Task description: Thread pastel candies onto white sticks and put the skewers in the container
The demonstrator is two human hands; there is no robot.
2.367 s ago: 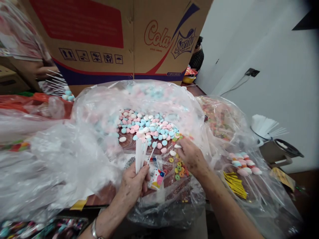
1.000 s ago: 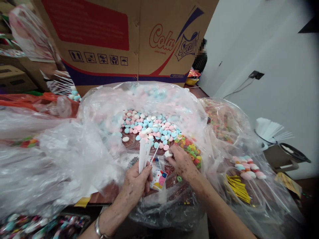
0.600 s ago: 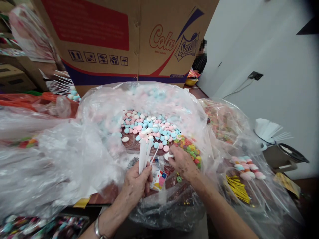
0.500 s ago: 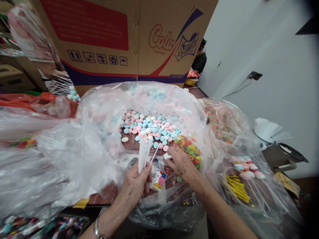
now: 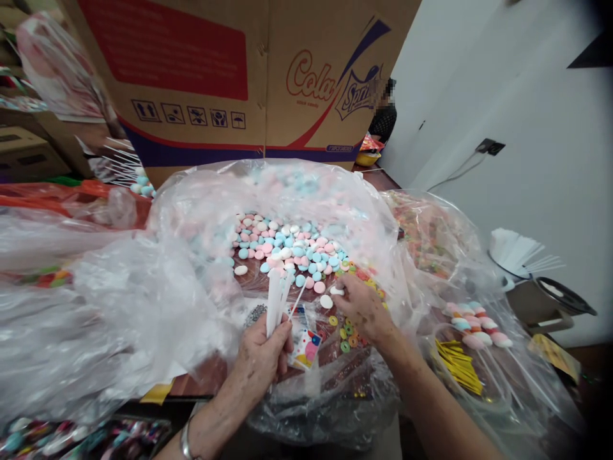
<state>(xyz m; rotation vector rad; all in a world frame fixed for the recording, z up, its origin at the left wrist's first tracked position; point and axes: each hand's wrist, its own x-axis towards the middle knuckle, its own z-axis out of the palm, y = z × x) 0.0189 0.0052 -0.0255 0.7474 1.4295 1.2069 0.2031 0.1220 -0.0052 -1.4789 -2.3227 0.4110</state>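
Observation:
My left hand (image 5: 265,348) is closed around a bundle of flat white sleeves (image 5: 275,297) and a thin white stick (image 5: 297,298) that leans to the right. My right hand (image 5: 359,306) is over the fruit-coloured ring candies (image 5: 349,337), fingers bent, with a white oval candy (image 5: 337,291) at the fingertips. Just beside it another white candy (image 5: 326,301) lies flat on the table. Beyond both hands spreads a heap of pink, blue and white candies (image 5: 292,249) in a large clear plastic bag (image 5: 201,185). A printed packet (image 5: 305,350) lies between the hands.
A big cardboard box (image 5: 265,76) stands behind the bag. At the right are finished candy sticks (image 5: 476,324), yellow twist ties (image 5: 457,365) and a container of white sleeves (image 5: 514,252). Crumpled plastic (image 5: 119,306) covers the left. A person (image 5: 384,118) is partly hidden behind the box.
My right hand has moved a little to the right, over the ring candies. One white candy now lies uncovered, and more rings show near the packet. My left hand keeps its grip.

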